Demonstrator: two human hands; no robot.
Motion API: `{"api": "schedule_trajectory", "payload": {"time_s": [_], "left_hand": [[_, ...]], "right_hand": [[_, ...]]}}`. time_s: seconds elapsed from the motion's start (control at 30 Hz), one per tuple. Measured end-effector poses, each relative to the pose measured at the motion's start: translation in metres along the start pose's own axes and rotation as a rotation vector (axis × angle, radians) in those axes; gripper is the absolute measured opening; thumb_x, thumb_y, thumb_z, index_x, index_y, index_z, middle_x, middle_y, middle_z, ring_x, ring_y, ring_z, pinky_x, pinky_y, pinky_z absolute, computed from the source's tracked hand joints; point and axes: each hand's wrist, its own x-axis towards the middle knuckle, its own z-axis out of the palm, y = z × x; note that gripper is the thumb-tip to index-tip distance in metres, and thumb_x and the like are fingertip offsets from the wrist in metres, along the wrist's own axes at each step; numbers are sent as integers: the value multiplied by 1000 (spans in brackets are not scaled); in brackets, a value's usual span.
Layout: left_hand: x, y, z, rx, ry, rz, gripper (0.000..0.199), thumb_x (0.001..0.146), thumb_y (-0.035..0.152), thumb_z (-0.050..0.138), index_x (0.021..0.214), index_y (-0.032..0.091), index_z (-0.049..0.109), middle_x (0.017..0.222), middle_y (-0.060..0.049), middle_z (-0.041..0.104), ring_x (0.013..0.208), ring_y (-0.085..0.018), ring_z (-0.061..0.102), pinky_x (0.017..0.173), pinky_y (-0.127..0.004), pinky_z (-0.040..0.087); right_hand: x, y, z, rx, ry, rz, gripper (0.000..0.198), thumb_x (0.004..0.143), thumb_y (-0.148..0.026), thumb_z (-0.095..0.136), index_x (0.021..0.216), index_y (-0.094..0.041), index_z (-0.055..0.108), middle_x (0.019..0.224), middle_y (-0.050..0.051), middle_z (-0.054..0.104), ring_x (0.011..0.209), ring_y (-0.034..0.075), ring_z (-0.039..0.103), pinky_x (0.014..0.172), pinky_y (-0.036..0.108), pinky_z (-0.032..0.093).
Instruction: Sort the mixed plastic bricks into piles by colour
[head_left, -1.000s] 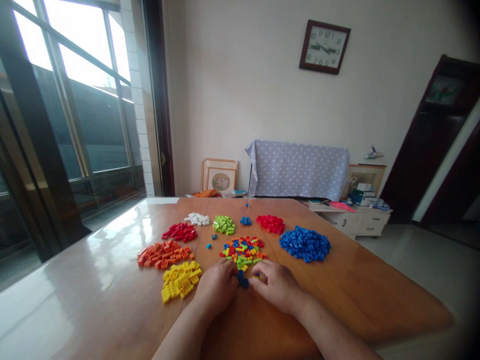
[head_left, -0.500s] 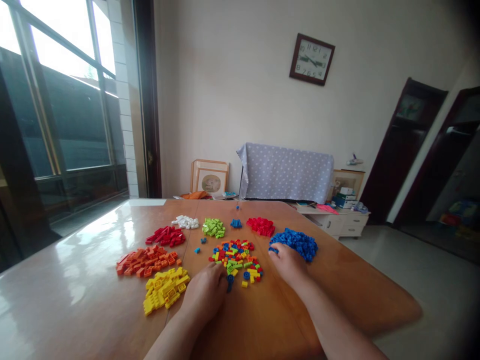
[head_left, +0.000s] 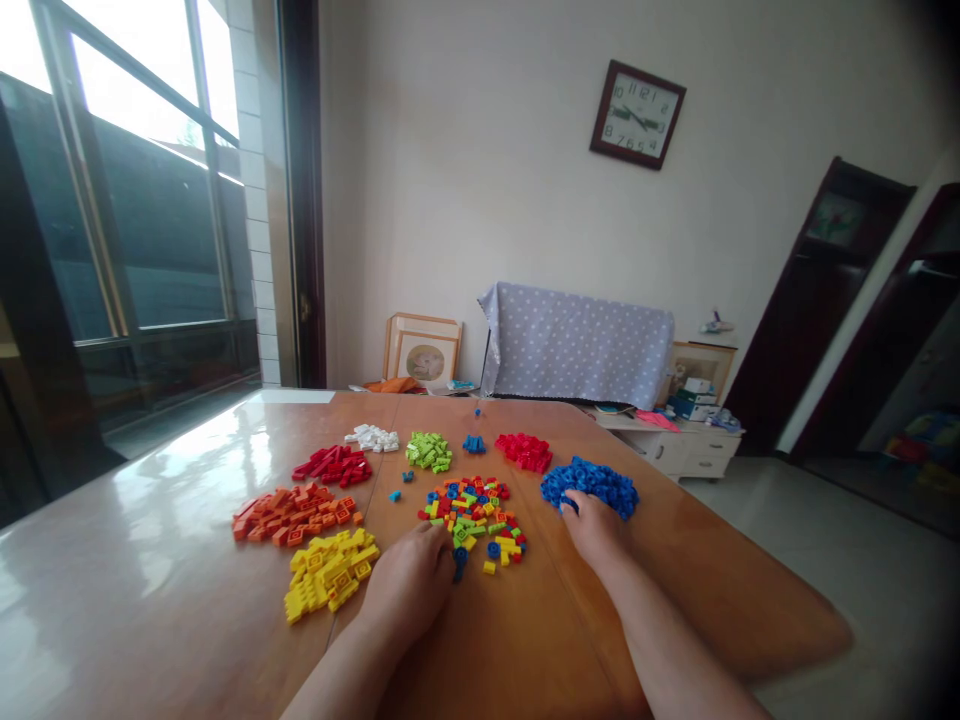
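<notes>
My right hand [head_left: 596, 525] is at the near edge of the blue brick pile [head_left: 600, 482], its thumb and fingers pinched on a small blue brick [head_left: 570, 504]. My left hand [head_left: 411, 578] rests low at the near left side of the mixed-colour brick pile [head_left: 472, 502]. Its fingers are curled, and what they hold, if anything, is hidden behind the knuckles. Just right of those fingers is a dark blue piece [head_left: 459, 562].
Around the mixed pile lie yellow [head_left: 334, 570], orange [head_left: 292, 515], dark red [head_left: 331, 465], white [head_left: 373, 438], lime green [head_left: 428, 451] and red bricks [head_left: 523, 452]. A small blue group [head_left: 474, 444] sits at the back. The wooden table [head_left: 712, 580] has a rounded right corner.
My right hand has shifted to the right along the blue pile's near edge, with the blue brick still in its pinch. My left hand stays nearly in place. The view has tilted slightly.
</notes>
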Motion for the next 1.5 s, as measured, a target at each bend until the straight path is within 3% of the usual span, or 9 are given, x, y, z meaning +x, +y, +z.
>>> {"api": "schedule_trajectory", "payload": {"time_s": [0.2,0.4,0.53,0.67,0.8,0.97,1.13,1.23,1.5], "left_hand": [[0,-1,2,1,-3,-1,12,90,23,47,84,24,58,91,-2,63,82,-16,60,66,-24,34],[-1,-1,0,15,-6,-33,11,88,22,49,85,24,59,93,-2,65,84,-17,62,66,-24,34],[-2,-1,-2,40,6,-74,12,87,22,49,85,25,60,95,-2,67,86,-18,63,67,-25,35],[0,-1,0,55,24,-116,12,86,21,49,85,25,60,95,-2,68,86,-19,64,68,-26,36],[1,-1,1,56,32,-119,13,86,21,49,87,24,62,97,-3,68,90,-18,65,69,-25,37],[1,-2,0,53,14,-124,14,86,20,48,88,24,61,99,-4,69,90,-18,64,70,-25,38],[2,-2,-1,56,-1,-109,13,87,20,48,88,24,61,98,-4,68,90,-19,64,72,-26,38],[2,-2,-2,42,-11,-108,15,88,21,47,90,24,61,100,-4,68,92,-19,64,72,-25,39],[2,-1,-2,28,-9,-116,15,88,21,45,89,24,60,100,-4,67,91,-20,64,70,-26,38]], "right_hand": [[0,13,5,71,64,-15,40,94,-34,50,129,-23,66,125,11,71,108,25,68,83,30,47],[-8,10,6,203,152,-52,32,94,-34,46,114,-24,69,113,7,74,98,23,69,75,30,46],[-30,-22,5,337,137,-293,25,92,-31,47,98,-23,70,98,4,74,89,19,67,76,27,46],[-66,-70,-2,362,-19,-523,20,91,-28,51,94,-25,71,94,2,72,86,17,65,75,25,44],[-95,-111,-6,269,-66,-623,13,90,-31,57,88,-25,69,94,0,71,84,16,64,72,25,40],[-105,-133,3,98,-58,-595,17,87,-39,61,83,-22,65,88,3,71,82,20,65,70,27,38],[-102,-126,3,143,-96,-561,10,82,-33,64,85,-23,65,88,2,72,81,19,65,68,26,37],[-85,-112,-2,235,-98,-467,12,83,-33,63,90,-25,67,87,0,72,77,16,64,65,25,37],[11,-16,1,368,100,-130,28,84,-31,57,105,-19,70,95,5,74,86,19,67,76,27,48]]}}
